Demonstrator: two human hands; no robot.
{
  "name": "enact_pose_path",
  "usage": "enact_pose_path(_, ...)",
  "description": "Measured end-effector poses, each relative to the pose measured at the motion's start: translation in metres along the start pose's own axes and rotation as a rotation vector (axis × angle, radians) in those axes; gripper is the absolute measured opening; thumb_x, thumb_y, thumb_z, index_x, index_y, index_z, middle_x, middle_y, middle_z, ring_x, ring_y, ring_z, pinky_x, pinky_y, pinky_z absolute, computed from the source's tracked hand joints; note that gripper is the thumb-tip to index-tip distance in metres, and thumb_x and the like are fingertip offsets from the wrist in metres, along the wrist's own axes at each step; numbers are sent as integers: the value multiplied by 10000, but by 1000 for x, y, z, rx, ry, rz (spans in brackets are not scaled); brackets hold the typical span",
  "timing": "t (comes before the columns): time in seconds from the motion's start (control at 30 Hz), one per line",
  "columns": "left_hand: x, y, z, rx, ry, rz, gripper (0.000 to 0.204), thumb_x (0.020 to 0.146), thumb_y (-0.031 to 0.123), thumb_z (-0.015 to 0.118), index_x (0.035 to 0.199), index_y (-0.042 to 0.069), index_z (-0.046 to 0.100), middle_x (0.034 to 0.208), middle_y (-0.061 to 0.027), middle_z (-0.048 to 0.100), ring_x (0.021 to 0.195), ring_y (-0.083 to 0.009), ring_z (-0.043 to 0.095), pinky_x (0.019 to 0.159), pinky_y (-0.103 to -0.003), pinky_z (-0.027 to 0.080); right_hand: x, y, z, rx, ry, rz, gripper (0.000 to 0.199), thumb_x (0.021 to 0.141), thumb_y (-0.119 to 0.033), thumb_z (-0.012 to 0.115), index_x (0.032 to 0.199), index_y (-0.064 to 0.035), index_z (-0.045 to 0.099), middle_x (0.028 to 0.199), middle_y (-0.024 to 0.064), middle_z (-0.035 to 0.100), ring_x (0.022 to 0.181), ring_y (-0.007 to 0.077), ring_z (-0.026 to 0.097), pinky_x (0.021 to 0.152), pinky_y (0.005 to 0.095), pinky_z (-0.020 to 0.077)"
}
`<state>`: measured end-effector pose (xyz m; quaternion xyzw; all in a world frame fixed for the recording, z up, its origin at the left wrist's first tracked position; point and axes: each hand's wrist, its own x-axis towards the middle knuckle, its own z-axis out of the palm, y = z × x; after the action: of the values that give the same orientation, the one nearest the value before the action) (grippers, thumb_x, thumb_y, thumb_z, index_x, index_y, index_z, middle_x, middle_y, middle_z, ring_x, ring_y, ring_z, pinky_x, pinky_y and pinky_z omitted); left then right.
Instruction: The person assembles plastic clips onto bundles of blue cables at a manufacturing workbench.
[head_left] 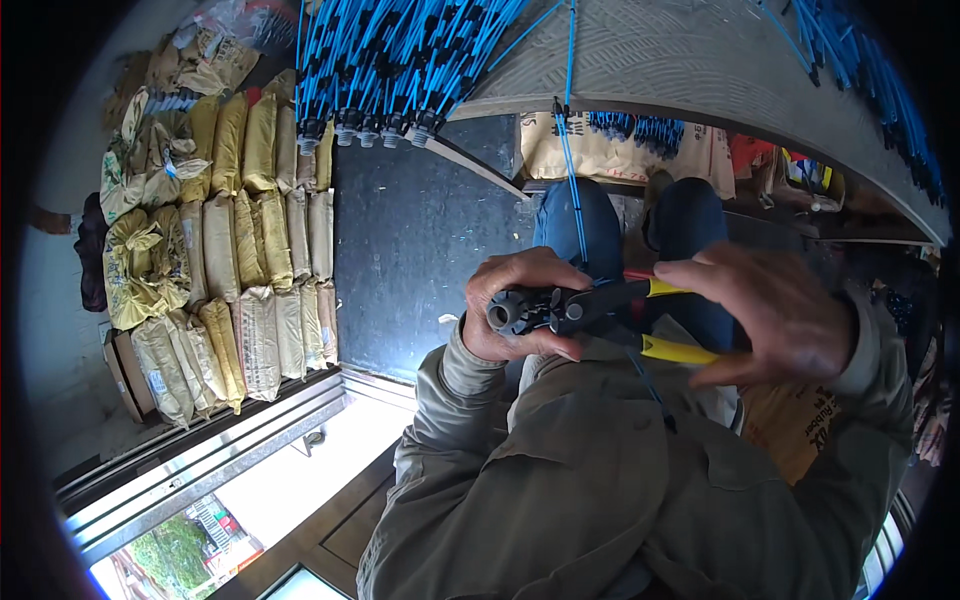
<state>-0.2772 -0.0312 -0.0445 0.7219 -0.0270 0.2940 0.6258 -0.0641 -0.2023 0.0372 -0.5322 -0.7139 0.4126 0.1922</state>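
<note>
My left hand (520,300) is closed around a black fitting (508,312) with a round, hollow grey end facing up. Thin blue tubing (574,190) with dark clips runs from the table edge down to this hand, and another blue length shows below it. Pliers (575,312) with black jaws and yellow handles lie against the fitting, their handles spread apart. Around the handle ends, my right hand (785,315) is curved, slightly blurred, with fingers at the upper handle and thumb at the lower one. What the jaws bite on is hidden.
Bundles of blue tubes (400,60) with black fittings hang over the front edge of the grey table (640,60). More tubes (870,70) hang at far right. Stacked paper sacks (220,250) stand left of the dark floor (400,230). A bright window opening (290,470) lies lower left.
</note>
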Motion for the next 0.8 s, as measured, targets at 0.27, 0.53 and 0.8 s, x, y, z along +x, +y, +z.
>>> enact_pose_path(0.27, 6, 4, 4, -6, -94, -61, 645, 530, 376, 857, 930, -54, 591, 786, -169, 639, 676, -245, 611, 595, -335, 476, -4, 42, -10, 673, -227, 265, 603, 788, -229, 673, 1274, 7, 407, 1095, 205, 555, 877, 285, 625, 626, 313, 550)
enact_pose_path(0.53, 1, 3, 6, 21, 33, -41, 595, 520, 316, 865, 937, -19, 604, 813, -124, 639, 677, -200, 609, 598, -295, 466, -1, 3, 1, -184, 110, 11, 417, 779, -248, 660, 1107, -4, 579, 1104, 144, 536, 957, 260, 569, 874, 416, 445)
enact_pose_path(0.8, 3, 12, 20, 137, 123, -24, 588, 525, 271, 871, 968, 3, 593, 830, -108, 641, 694, -195, 618, 624, -284, 470, 8, -3, -13, -989, 446, -144, 261, 823, -168, 576, 1047, -39, 610, 1151, 127, 497, 1035, 263, 529, 960, 491, 383)
